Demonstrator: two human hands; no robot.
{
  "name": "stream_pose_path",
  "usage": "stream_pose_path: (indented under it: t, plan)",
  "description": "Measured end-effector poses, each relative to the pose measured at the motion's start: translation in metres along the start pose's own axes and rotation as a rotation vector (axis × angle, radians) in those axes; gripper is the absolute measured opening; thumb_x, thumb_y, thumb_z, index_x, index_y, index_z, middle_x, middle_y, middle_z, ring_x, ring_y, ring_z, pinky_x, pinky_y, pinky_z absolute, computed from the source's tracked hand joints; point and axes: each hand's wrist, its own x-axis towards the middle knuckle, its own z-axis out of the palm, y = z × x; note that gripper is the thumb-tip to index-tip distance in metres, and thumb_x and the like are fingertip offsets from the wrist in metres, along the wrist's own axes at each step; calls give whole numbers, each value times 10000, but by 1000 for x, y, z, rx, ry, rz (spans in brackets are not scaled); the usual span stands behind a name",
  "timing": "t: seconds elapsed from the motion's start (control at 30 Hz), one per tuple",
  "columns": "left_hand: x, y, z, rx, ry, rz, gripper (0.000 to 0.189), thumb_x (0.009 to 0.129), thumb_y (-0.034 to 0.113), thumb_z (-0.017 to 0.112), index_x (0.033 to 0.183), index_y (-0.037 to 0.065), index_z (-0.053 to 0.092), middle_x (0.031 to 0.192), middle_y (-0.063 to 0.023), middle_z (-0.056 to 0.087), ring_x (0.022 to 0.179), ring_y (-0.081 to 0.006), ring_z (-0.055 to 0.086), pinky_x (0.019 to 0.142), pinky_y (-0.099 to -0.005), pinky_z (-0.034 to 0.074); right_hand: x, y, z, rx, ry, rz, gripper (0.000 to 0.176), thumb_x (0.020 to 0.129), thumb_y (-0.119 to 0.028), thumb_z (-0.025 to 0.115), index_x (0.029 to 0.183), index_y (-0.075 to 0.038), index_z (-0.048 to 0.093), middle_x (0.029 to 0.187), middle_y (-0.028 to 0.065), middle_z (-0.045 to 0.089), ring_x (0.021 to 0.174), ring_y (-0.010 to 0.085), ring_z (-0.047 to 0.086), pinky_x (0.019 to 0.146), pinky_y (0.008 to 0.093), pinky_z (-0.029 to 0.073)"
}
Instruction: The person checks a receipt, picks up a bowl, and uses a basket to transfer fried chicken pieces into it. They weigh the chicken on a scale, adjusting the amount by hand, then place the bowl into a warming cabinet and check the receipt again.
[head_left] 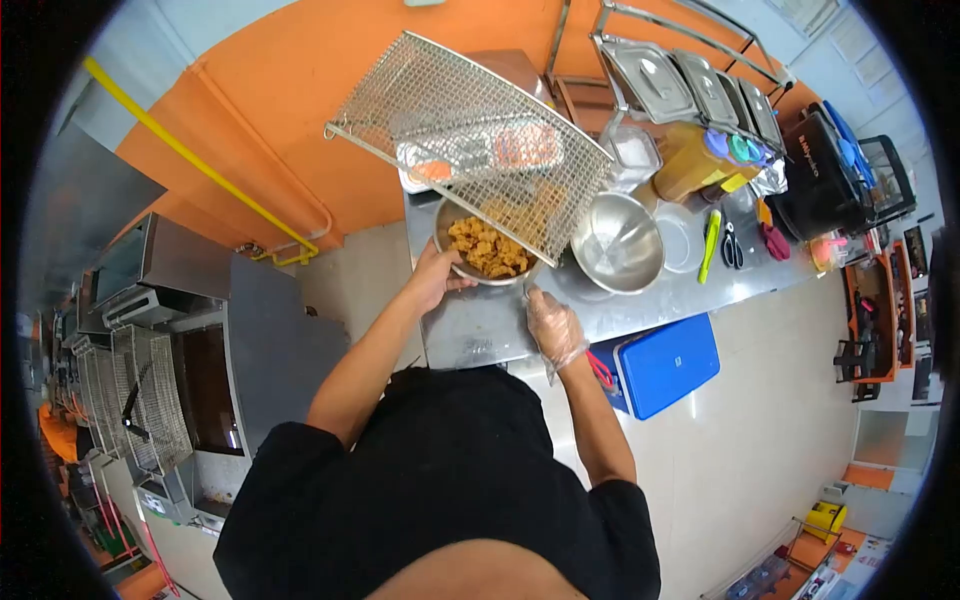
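Observation:
My bare left hand (435,278) grips the near-left rim of a steel mixing bowl (441,212), its thumb along the outside. Golden-brown fried chicken pieces (488,250) lie in this bowl. A wire fryer basket (470,115) is tilted above the bowl and hides its far right part. My right hand (556,326), in a clear plastic glove, is closed just below the basket's lower corner, around what looks like its handle. Beside the basket, to the right, stands a second steel bowl (620,247) with a shiny bare inside.
A foil-lined tray (412,180) sits behind the basket. Rightward on the steel table (470,335) are a clear tub (632,150), sauce bottles (690,165), a green-handled tool (710,245), scissors (733,248) and a black appliance (825,175). A blue cooler (668,365) stands below.

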Motion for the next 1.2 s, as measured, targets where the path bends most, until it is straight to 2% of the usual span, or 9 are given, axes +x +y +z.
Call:
stream_pose_path:
  t: [0.2, 0.27, 0.3, 0.37, 0.47, 0.77, 0.93, 1.13, 1.2]
  plan:
    - [-12, -16, -3, 31, 4, -31, 530, 882, 49, 500, 1379, 107, 326, 1128, -178, 638, 747, -284, 707, 602, -336, 620, -12, -14, -10, -30, 8, -4, 268, 896, -116, 564, 1162, -116, 532, 834, 181, 655, 684, 418, 665, 573, 528, 536]
    - [-5, -7, 1, -25, -54, 73, 518, 884, 44, 498, 1372, 89, 332, 1135, -182, 636, 762, -285, 711, 598, -338, 622, 3, -6, -2, -81, 85, -37, 252, 905, -114, 556, 1157, -123, 546, 825, 184, 658, 661, 411, 666, 561, 524, 535]
    - [8, 11, 0, -18, -52, 100, 518, 884, 44, 498, 1372, 89, 332, 1135, -182, 636, 762, -285, 711, 598, -338, 622, 11, -8, -2, -9, 163, -85, 229, 913, -113, 562, 1142, -113, 551, 831, 194, 660, 636, 409, 660, 551, 526, 532]
    - [-2, -7, 2, -37, -7, 7, 520, 877, 26, 485, 1373, 80, 340, 1110, -172, 645, 755, -284, 707, 593, -344, 624, -15, -10, -5, 7, 69, -21, 221, 915, -114, 567, 1135, -98, 552, 836, 202, 658, 649, 420, 656, 555, 524, 529]
    - [-8, -7, 13, -136, -4, 40, 521, 869, 15, 472, 1371, 73, 347, 1060, -174, 655, 726, -281, 700, 585, -341, 622, 9, -12, -14, 67, 80, 1, 207, 920, -121, 585, 1117, -68, 548, 835, 222, 651, 682, 444, 645, 566, 524, 518]
    - [-21, -42, 33, -357, 39, 38, 468, 866, 19, 469, 1323, 74, 384, 945, -162, 666, 636, -252, 688, 512, -264, 578, 25, -28, -57, 392, 338, -10, 146, 922, -42, 641, 1047, -8, 575, 786, 271, 635, 724, 474, 629, 568, 493, 470]
    - [-13, -61, 50, -501, 50, -41, 426, 865, 20, 475, 1285, 59, 418, 954, -167, 666, 633, -258, 684, 506, -261, 577, 22, -25, -81, 435, 332, 23, 126, 923, -36, 638, 1032, -2, 585, 790, 258, 642, 726, 466, 635, 583, 481, 485]
    - [-16, -47, 63, -313, 14, 61, 483, 866, 33, 471, 1331, 107, 365, 1041, -172, 648, 704, -253, 693, 532, -309, 600, 20, -2, -91, 345, 272, -43, 97, 949, -79, 629, 989, 4, 597, 738, 229, 613, 658, 417, 611, 581, 421, 470]
    - [-27, -50, 67, -244, 147, 105, 478, 866, 36, 468, 1330, 101, 373, 1044, -165, 653, 697, -240, 692, 521, -302, 599, 10, -9, -107, 415, 122, 3, 142, 913, -22, 637, 1043, -13, 580, 799, 222, 662, 714, 431, 646, 605, 456, 498]
